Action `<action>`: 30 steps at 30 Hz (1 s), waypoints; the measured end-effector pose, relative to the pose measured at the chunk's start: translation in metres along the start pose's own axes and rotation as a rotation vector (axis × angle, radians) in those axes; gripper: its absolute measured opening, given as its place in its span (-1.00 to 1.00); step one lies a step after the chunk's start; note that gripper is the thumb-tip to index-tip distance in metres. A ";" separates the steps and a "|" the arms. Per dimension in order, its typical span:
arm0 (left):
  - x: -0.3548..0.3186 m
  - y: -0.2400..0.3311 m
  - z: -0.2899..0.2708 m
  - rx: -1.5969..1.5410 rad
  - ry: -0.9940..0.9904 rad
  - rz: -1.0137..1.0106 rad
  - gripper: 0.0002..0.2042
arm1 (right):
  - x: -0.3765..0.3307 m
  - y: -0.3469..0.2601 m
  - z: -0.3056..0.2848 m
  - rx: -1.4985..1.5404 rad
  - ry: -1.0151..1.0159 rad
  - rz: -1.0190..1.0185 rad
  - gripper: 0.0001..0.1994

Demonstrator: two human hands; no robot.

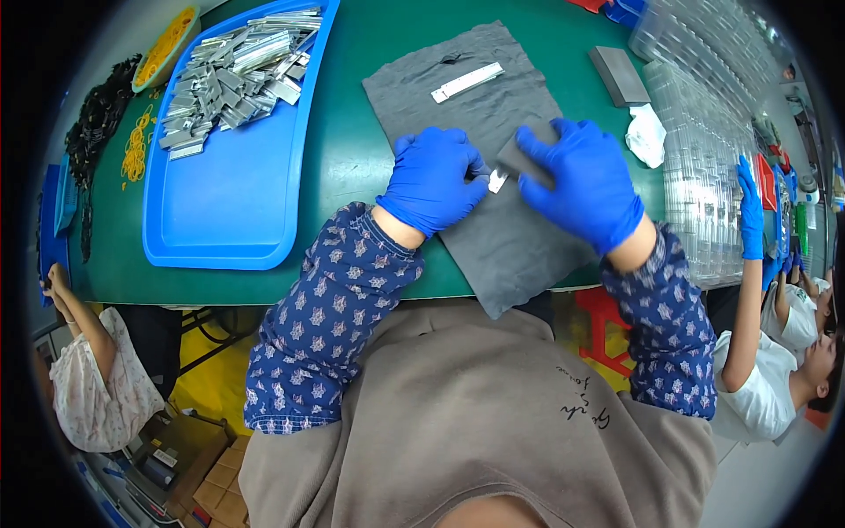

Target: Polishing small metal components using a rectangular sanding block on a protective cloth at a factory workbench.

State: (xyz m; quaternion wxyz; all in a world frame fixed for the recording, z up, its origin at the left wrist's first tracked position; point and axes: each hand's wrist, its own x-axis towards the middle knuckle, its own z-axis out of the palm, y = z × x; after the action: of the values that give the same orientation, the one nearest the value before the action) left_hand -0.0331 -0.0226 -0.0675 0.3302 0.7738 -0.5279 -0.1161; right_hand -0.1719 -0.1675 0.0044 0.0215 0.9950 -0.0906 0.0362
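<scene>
metal piece (498, 181): small and bright, over the dark cloth (422, 97) between the two gloved hands; much of it is hidden, so its full shape cannot be told.
left hand (436, 180): thumb and forefinger brought together at the piece's left end, seeming to pinch it, the other fingers curled in.
right hand (588, 185): fingers part open around the grey block (525, 164), gripping it between thumb and forefinger just beside the metal piece.
step in hand: by the look of it, working the block against the metal; whether the two touch is unclear.
next move calls for: a firm left pinch and a steady block, fingertips kept clear of its edge.
blue tray (220, 216): metal strips (233, 84) heaped loosely toward its far end.
pale bowl (185, 53): yellow rubber bands (165, 44) inside; more loose bands (136, 151) lie near it on the green table (348, 132).
clear plastic trays (704, 158): stacked at the right; any contents cannot be made out.
</scene>
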 end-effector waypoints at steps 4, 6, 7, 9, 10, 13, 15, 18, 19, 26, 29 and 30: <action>-0.005 0.004 -0.001 0.027 -0.013 0.020 -0.85 | 0.008 0.007 0.004 -0.050 0.011 0.071 -0.50; -0.010 0.008 0.004 0.060 0.033 0.030 -0.83 | 0.007 0.004 0.002 -0.082 -0.034 0.086 -0.50; -0.011 0.010 0.006 0.092 0.075 0.044 -0.80 | 0.008 0.005 0.003 -0.083 -0.036 0.082 -0.50; -0.009 0.011 0.009 0.111 0.068 0.024 -0.79 | 0.008 0.009 0.004 -0.080 -0.017 0.040 -0.49; -0.009 0.010 0.010 0.132 0.056 0.011 -0.77 | 0.008 0.007 0.003 -0.082 -0.021 0.035 -0.49; -0.009 0.010 0.009 0.138 0.054 0.001 -0.75 | 0.004 -0.012 -0.001 -0.085 -0.065 0.041 -0.49; -0.011 0.008 0.010 0.141 0.068 0.012 -0.75 | -0.002 -0.027 -0.004 -0.029 -0.077 -0.034 -0.50; -0.010 0.010 0.009 0.144 0.081 0.033 -0.75 | 0.007 0.003 -0.003 -0.047 -0.040 -0.017 -0.50; -0.009 0.011 0.008 0.142 0.078 0.037 -0.75 | 0.010 0.012 0.000 -0.038 -0.032 0.042 -0.50; -0.012 0.011 0.011 0.141 0.107 0.045 -0.76 | -0.001 -0.009 -0.004 -0.016 -0.035 -0.062 -0.52; -0.009 0.012 0.012 0.141 0.097 0.031 -0.76 | 0.014 0.008 -0.002 -0.098 -0.056 0.007 -0.52; -0.010 0.013 0.013 0.139 0.103 0.031 -0.76 | 0.017 0.010 -0.002 -0.128 -0.085 0.055 -0.53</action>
State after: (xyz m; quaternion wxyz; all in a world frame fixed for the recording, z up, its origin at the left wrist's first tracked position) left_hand -0.0533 -0.0218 -0.0705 0.3042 0.7917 -0.5287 -0.0340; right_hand -0.1570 -0.1803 0.0083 0.0800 0.9894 -0.1210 -0.0113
